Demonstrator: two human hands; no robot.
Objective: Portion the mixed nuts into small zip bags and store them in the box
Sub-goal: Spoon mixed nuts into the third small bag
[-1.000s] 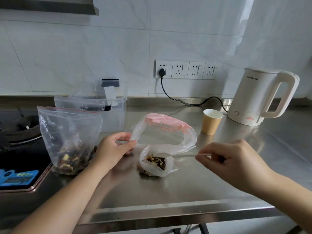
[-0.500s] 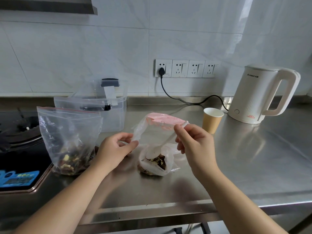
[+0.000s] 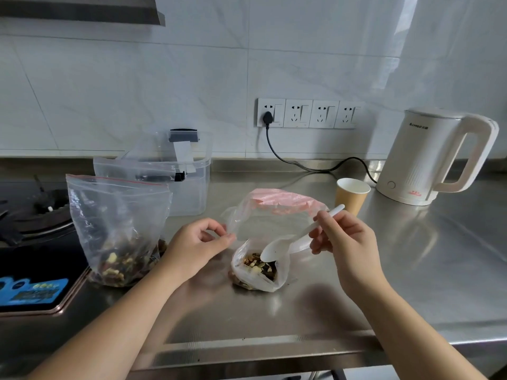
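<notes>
A small zip bag [image 3: 277,212] with a pink strip stands open on the steel counter, mixed nuts [image 3: 258,267] in its bottom. My left hand [image 3: 196,244] pinches the bag's left rim. My right hand [image 3: 343,242] grips a white plastic spoon [image 3: 285,246], whose bowl dips into the bag just above the nuts. A larger zip bag [image 3: 118,229] of mixed nuts stands upright to the left. Behind it sits a clear plastic box [image 3: 192,187] with its lid propped up.
A paper cup [image 3: 351,196] and a white electric kettle [image 3: 436,157] stand at the back right, the kettle's cord running to wall sockets [image 3: 307,113]. A gas hob [image 3: 33,229] borders the counter on the left. The counter's front edge [image 3: 274,349] runs below my arms.
My right hand came in from the right with the spoon, rose to the bag's mouth, and now has the spoon's bowl lowered inside the bag. My left hand keeps its hold on the rim.
</notes>
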